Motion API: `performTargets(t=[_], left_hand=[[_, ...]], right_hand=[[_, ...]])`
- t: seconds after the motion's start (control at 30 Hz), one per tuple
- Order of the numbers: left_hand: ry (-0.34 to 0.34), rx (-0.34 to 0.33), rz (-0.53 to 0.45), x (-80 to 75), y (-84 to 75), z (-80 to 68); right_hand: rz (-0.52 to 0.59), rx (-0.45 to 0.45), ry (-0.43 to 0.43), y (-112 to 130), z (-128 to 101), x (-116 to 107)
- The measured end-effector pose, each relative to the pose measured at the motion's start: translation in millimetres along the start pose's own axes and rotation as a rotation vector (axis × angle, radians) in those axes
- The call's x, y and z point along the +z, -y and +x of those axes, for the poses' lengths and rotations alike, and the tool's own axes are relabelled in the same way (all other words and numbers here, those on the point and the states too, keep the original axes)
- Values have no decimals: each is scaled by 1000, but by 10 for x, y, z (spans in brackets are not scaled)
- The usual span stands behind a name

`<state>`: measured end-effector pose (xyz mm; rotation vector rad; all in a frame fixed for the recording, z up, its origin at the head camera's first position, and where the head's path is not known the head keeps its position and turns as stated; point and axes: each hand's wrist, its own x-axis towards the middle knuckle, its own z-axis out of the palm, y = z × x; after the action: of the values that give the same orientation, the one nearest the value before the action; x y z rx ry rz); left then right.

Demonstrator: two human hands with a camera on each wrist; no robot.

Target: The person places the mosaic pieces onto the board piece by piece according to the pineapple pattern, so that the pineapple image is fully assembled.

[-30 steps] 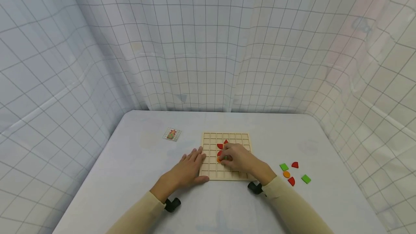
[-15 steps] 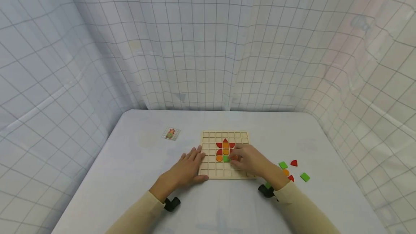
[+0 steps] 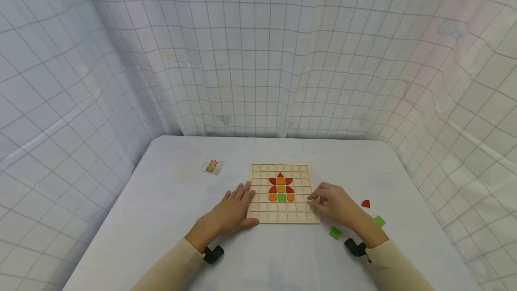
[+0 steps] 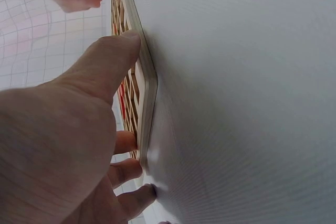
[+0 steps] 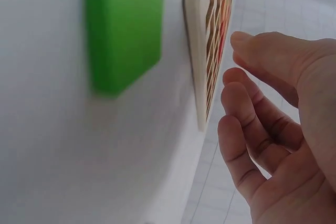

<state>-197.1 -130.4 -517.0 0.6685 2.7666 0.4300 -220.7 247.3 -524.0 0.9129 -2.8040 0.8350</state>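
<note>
A wooden grid board (image 3: 303,215) lies on the table, with flat coloured pieces set in its squares. A red triangle (image 3: 280,175) tops an orange square (image 3: 280,181), with red petal-shaped pieces at the sides. Below are orange discs and a green square (image 3: 282,197). My left hand (image 3: 231,210) rests at the board's left edge, fingers extended; its thumb (image 4: 113,59) touches the front rim. Just beyond the right edge, my right hand (image 3: 339,205) hovers with bent fingers, nothing visible between thumb and fingertips.
A small pattern card (image 3: 212,165) lies at the back left. To the right are a loose red piece (image 3: 365,203) and green squares, one (image 3: 335,233) near the board's front corner. My right hand and forearm cover part of this area. Gridded white curtains surround the table.
My right hand has moved right, off the board, uncovering the pieces, including the orange disc right of the green square. It now covers some loose pieces. My left hand has stayed put.
</note>
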Motion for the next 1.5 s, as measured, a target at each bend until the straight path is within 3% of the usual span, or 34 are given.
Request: performTargets(t=[0.1, 0.4, 0.67, 0.9, 1.5], left_hand=[[-2, 6, -9, 1, 5, 4], [-1, 13, -14, 31, 23, 7], [-8, 19, -24, -6, 24, -12], [-2, 19, -36, -10, 19, -32], [-7, 12, -28, 7, 9, -13]], right_hand=[[5, 35, -32, -91, -141, -75], [-5, 29, -183, -362, -618, -265], [-1, 72, -166, -551, -873, -350], [-4, 117, -122, -588, -941, -377], [17, 128, -108, -616, -928, -381]])
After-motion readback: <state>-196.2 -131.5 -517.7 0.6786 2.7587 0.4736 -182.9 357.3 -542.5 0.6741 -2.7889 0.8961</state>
